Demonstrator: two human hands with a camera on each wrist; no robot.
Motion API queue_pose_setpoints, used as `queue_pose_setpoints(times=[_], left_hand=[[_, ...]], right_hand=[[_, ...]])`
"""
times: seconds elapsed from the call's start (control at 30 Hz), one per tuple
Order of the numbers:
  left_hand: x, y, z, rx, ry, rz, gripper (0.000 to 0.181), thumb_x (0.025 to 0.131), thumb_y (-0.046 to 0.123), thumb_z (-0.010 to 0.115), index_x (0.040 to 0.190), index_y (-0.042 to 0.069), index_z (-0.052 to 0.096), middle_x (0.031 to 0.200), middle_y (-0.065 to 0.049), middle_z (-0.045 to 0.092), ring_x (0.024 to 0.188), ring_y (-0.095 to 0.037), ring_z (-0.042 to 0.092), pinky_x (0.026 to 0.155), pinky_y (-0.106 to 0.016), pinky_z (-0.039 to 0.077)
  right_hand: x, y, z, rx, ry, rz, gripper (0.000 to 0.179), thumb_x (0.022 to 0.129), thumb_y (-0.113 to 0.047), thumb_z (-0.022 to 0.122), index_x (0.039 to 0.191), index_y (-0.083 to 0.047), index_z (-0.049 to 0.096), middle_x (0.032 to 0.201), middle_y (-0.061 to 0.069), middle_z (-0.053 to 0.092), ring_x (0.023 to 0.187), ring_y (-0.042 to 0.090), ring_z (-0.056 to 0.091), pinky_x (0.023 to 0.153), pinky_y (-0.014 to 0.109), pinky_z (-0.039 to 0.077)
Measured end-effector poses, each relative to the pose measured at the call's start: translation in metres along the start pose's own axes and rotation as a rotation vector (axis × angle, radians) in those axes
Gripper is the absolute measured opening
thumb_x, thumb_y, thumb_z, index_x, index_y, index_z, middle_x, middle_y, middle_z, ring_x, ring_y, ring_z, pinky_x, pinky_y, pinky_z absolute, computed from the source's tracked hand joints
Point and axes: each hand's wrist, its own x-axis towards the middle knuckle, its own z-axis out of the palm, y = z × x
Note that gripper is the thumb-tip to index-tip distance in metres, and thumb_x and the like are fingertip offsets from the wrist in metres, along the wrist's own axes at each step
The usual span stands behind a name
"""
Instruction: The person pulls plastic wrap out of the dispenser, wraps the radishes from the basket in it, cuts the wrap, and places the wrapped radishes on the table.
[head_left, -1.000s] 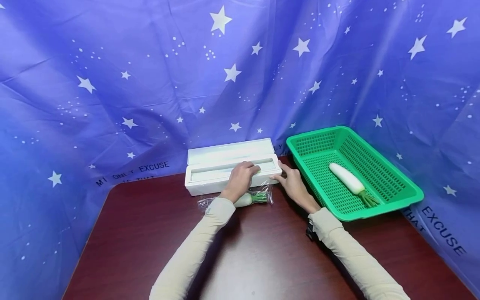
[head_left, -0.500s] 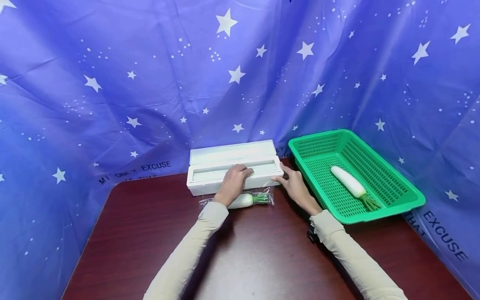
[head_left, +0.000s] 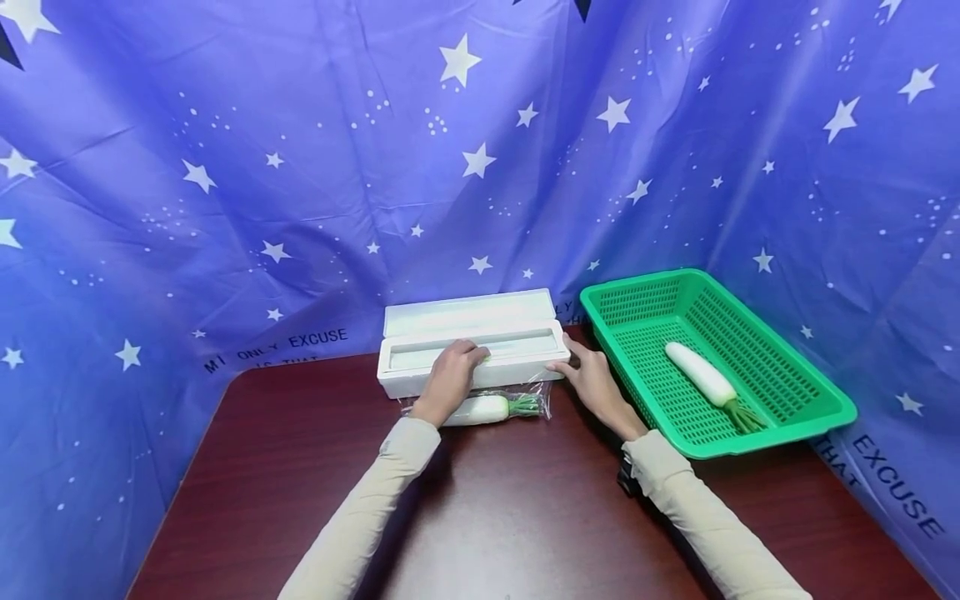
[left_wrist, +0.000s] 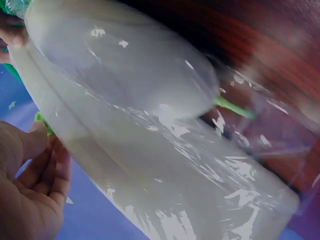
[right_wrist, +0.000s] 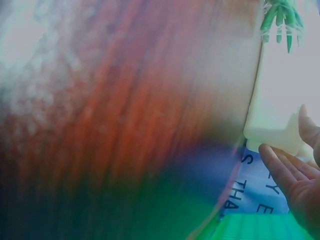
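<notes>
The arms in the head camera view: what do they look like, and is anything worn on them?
They are a person's arms in long, plain pale-beige sleeves, with cuffs at the wrists. The left hand and right hand are bare, with no gloves. A small black item shows at the right wrist; its details are too small to tell.

A blue fabric backdrop (head_left: 337,192) with white stars stands behind the dark red wood-grain table (head_left: 285,467), which shines softly.

A makeshift curtained booth (star-printed cloth (head_left: 408,179) around a wooden table (head_left: 495,508)).
</notes>
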Motion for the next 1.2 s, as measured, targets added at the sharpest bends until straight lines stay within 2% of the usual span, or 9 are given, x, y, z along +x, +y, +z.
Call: queue_pose_setpoints(times=[0.1, 0.33, 0.53, 0.7, 0.8, 0.93, 1.07, 1.2], left_hand=[[-0.004, -0.004, -0.004, 0.016, 0.009, -0.011, 0.016, 0.097, -0.004, 0.065, 0.105, 0.001, 0.078, 0.095, -0.012, 0.071, 0.092, -0.029, 0.069, 0.084, -0.041, 0.058], [-0.007, -0.011, -0.013, 0.022, 0.013, -0.026, 0.015, 0.097, -0.002, 0.066, 0.104, 0.002, 0.077, 0.094, -0.012, 0.070, 0.091, -0.030, 0.068, 0.083, -0.043, 0.057], [-0.019, -0.022, -0.022, 0.048, 0.011, -0.052, 0.016, 0.094, -0.006, 0.068, 0.104, 0.001, 0.078, 0.094, -0.012, 0.070, 0.091, -0.031, 0.068, 0.084, -0.043, 0.057], [-0.032, -0.033, -0.032, 0.056, 0.060, -0.078, 0.018, 0.089, -0.011, 0.071, 0.101, 0.000, 0.078, 0.093, -0.013, 0.070, 0.091, -0.033, 0.068, 0.084, -0.045, 0.057], [-0.035, -0.037, -0.036, 0.055, 0.054, -0.077, 0.018, 0.091, -0.009, 0.069, 0.103, 0.001, 0.077, 0.094, -0.013, 0.071, 0.092, -0.032, 0.068, 0.085, -0.045, 0.056], [-0.038, -0.040, -0.039, 0.053, 0.025, -0.072, 0.018, 0.093, -0.009, 0.067, 0.105, 0.001, 0.077, 0.097, -0.012, 0.071, 0.095, -0.032, 0.068, 0.087, -0.044, 0.056], [-0.043, -0.044, -0.044, 0.053, 0.027, -0.082, 0.018, 0.093, -0.010, 0.067, 0.104, 0.001, 0.077, 0.099, -0.012, 0.072, 0.095, -0.032, 0.070, 0.087, -0.045, 0.057], [-0.048, -0.050, -0.049, 0.092, 0.034, -0.100, 0.018, 0.092, -0.008, 0.070, 0.103, 0.003, 0.078, 0.099, -0.010, 0.073, 0.094, -0.032, 0.071, 0.083, -0.046, 0.056]], right_hand=[[0.000, 0.001, 0.001, -0.008, 0.000, -0.007, 0.065, 0.087, -0.014, 0.084, 0.141, 0.011, 0.057, 0.115, 0.032, 0.072, 0.075, 0.026, 0.068, 0.066, 0.038, 0.054], [0.002, 0.002, 0.001, -0.022, 0.027, -0.015, 0.064, 0.086, -0.013, 0.084, 0.140, 0.009, 0.060, 0.117, 0.030, 0.072, 0.085, 0.030, 0.072, 0.074, 0.046, 0.056], [0.001, 0.001, 0.003, -0.023, 0.010, -0.014, 0.065, 0.086, -0.015, 0.084, 0.141, 0.009, 0.059, 0.122, 0.031, 0.069, 0.085, 0.030, 0.070, 0.075, 0.047, 0.055], [0.000, 0.003, 0.000, -0.035, 0.033, -0.026, 0.065, 0.084, -0.014, 0.085, 0.140, 0.010, 0.059, 0.121, 0.032, 0.069, 0.076, 0.027, 0.067, 0.069, 0.043, 0.054], [0.001, 0.003, -0.002, -0.040, 0.046, -0.029, 0.065, 0.084, -0.013, 0.085, 0.139, 0.010, 0.059, 0.117, 0.032, 0.071, 0.069, 0.025, 0.062, 0.065, 0.041, 0.051], [0.001, 0.002, -0.002, -0.031, 0.031, -0.030, 0.065, 0.085, -0.013, 0.085, 0.140, 0.010, 0.059, 0.112, 0.031, 0.073, 0.071, 0.025, 0.065, 0.066, 0.041, 0.052], [0.000, 0.002, -0.001, -0.013, 0.023, -0.024, 0.064, 0.085, -0.012, 0.084, 0.139, 0.011, 0.059, 0.110, 0.030, 0.074, 0.078, 0.027, 0.070, 0.067, 0.041, 0.054], [0.001, 0.003, 0.000, -0.010, 0.026, -0.028, 0.064, 0.085, -0.012, 0.084, 0.139, 0.011, 0.059, 0.111, 0.031, 0.073, 0.074, 0.026, 0.069, 0.064, 0.037, 0.053]])
